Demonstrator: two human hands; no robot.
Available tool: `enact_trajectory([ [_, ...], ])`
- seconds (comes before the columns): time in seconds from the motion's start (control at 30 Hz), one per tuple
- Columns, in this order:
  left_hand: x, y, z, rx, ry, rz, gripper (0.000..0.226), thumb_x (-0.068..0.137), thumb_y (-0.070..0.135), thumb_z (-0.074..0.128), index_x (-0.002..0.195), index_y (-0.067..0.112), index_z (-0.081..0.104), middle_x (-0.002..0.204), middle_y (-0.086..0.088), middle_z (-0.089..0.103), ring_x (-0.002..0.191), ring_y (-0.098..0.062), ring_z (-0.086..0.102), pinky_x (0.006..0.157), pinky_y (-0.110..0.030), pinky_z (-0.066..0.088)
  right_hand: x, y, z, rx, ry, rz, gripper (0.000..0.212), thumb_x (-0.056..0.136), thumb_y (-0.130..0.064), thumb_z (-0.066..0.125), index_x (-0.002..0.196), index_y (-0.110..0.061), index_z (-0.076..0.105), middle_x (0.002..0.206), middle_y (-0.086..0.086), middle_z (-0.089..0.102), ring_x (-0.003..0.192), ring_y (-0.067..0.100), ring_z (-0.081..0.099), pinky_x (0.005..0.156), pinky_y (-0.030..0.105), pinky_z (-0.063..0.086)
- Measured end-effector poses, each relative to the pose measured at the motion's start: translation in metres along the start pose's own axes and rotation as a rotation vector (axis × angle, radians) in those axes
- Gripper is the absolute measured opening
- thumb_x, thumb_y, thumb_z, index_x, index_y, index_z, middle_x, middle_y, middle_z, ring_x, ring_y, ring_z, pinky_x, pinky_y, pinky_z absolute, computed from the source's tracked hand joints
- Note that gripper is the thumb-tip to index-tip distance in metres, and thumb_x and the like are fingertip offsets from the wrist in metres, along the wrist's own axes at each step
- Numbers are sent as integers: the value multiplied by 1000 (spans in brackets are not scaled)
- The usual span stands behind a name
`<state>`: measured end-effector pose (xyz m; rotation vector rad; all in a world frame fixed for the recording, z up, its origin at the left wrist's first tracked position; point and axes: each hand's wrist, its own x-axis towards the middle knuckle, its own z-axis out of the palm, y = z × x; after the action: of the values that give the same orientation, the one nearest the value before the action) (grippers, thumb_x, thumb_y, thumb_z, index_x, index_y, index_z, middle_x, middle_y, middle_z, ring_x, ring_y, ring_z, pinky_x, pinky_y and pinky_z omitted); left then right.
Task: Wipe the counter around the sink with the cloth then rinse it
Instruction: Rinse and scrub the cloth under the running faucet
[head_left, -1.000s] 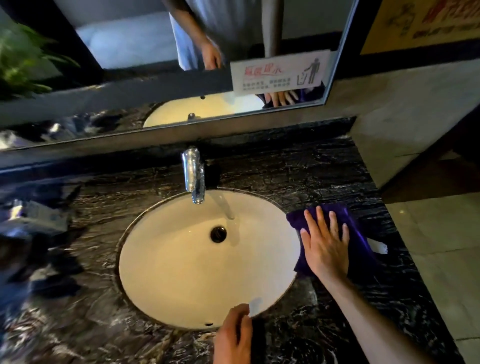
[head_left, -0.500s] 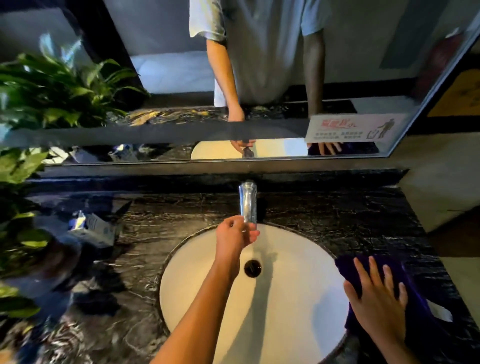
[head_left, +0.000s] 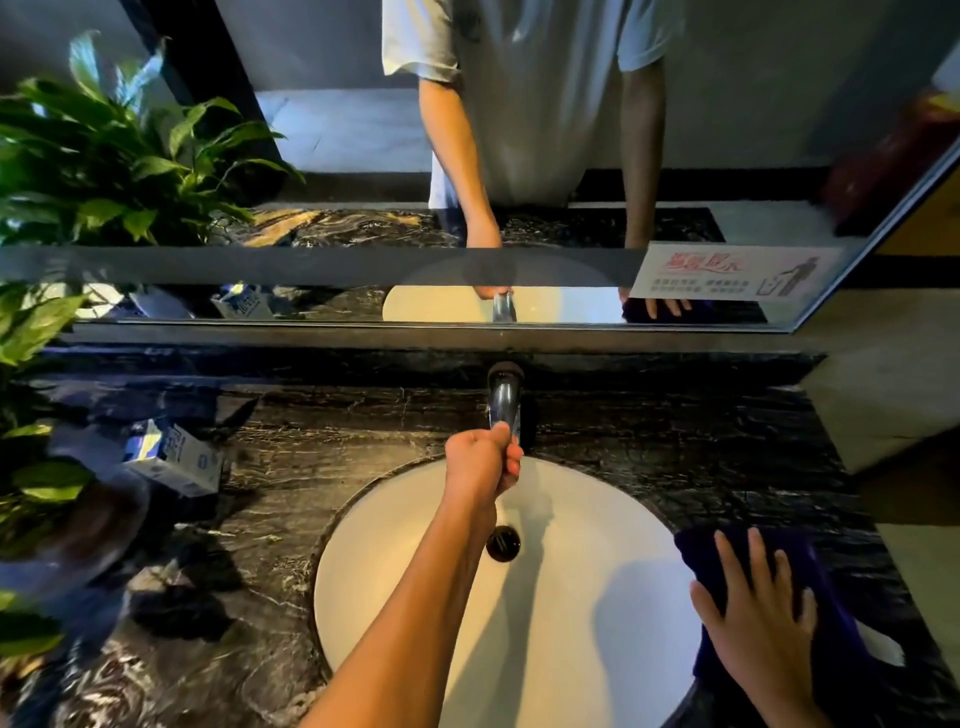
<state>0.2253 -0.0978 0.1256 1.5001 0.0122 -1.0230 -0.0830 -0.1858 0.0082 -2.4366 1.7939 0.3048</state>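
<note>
A dark purple cloth lies on the black marble counter at the right rim of the round white sink. My right hand rests flat on the cloth with fingers spread. My left hand reaches across the basin and closes around the tip of the chrome faucet. No water stream is visible. The drain sits below my left forearm.
A leafy potted plant fills the left side. A small blue-and-white carton lies on the counter left of the sink. A mirror with a sign sticker stands behind. The counter ends at the right.
My left hand rose from the sink's front rim to the faucet and gripped its tip. The view tilted up and shifted left. My right hand stayed on the cloth.
</note>
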Motion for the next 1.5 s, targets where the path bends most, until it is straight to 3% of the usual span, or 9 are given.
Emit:
enact_trajectory([
  [0.13, -5, 9, 1, -20, 7, 3, 26, 104, 18, 50, 88, 5, 65, 62, -3, 58, 51, -11, 47, 45, -22, 36, -9, -21, 4, -57, 3, 93, 103, 84, -59, 65, 161, -16, 12, 168, 16, 19, 153, 37, 22, 119, 56, 27],
  [0.23, -10, -4, -9, -55, -27, 23, 30, 106, 25, 46, 95, 5, 66, 64, -4, 59, 53, -13, 48, 48, -24, 36, -8, -32, 10, 38, 14, 68, 101, 71, -22, 88, 153, 0, 34, 155, 29, 40, 142, 49, 38, 110, 63, 36],
  [0.43, -21, -73, -37, 73, 117, -164, 24, 95, 5, 44, 96, 1, 68, 65, -8, 62, 45, -16, 46, 44, -23, 33, -15, -45, 8, 481, 250, 22, 74, 72, 19, 73, 141, -2, 54, 138, 29, 59, 123, 49, 60, 92, 57, 55],
  [0.6, -37, -112, -47, 61, 28, -346, 21, 101, 5, 48, 93, -2, 66, 64, -10, 68, 50, -20, 59, 43, -23, 48, -16, -87, -26, 1282, -58, 313, 35, 96, -6, 63, 125, -27, 61, 130, 16, 65, 114, 39, 62, 100, 51, 50],
  [0.77, -24, -125, -64, 54, -152, -419, 42, 99, 47, 56, 123, 13, 66, 121, -9, 73, 115, -26, 66, 104, -40, 48, -29, -132, -67, 1858, -719, 492, 23, 95, -10, 62, 117, -10, 69, 111, 22, 76, 106, 41, 68, 88, 52, 55],
  [0.93, -2, -119, -89, -203, -180, -428, 42, 89, 24, 72, 123, -1, 67, 120, -26, 71, 114, -44, 67, 107, -60, 46, -19, -164, -59, 1839, -922, 395, 33, 96, -22, 65, 126, -11, 67, 124, 19, 72, 117, 41, 66, 101, 55, 51],
  [1.13, 27, -104, -99, -192, -93, -237, 41, 85, 13, 71, 124, 1, 66, 114, -23, 74, 104, -37, 73, 89, -47, 59, 20, -182, -38, 1548, -705, 183, 35, 93, 0, 66, 124, -16, 67, 111, 5, 78, 106, 29, 72, 87, 45, 60],
  [1.37, 48, -96, -94, -245, 4, -130, 30, 93, 12, 64, 118, -5, 68, 108, -29, 74, 88, -33, 74, 76, -40, 64, 42, -192, -20, 1394, -492, 161, 24, 103, -6, 54, 104, -19, 75, 108, 10, 78, 105, 31, 71, 99, 57, 53],
  [1.5, 47, -95, -90, -252, 33, -123, 20, 96, 6, 60, 112, -2, 69, 97, -24, 77, 78, -31, 76, 63, -37, 63, 42, -189, -22, 1443, -408, 157, 23, 100, -3, 59, 116, -20, 62, 100, 15, 78, 86, 25, 76, 73, 42, 62],
])
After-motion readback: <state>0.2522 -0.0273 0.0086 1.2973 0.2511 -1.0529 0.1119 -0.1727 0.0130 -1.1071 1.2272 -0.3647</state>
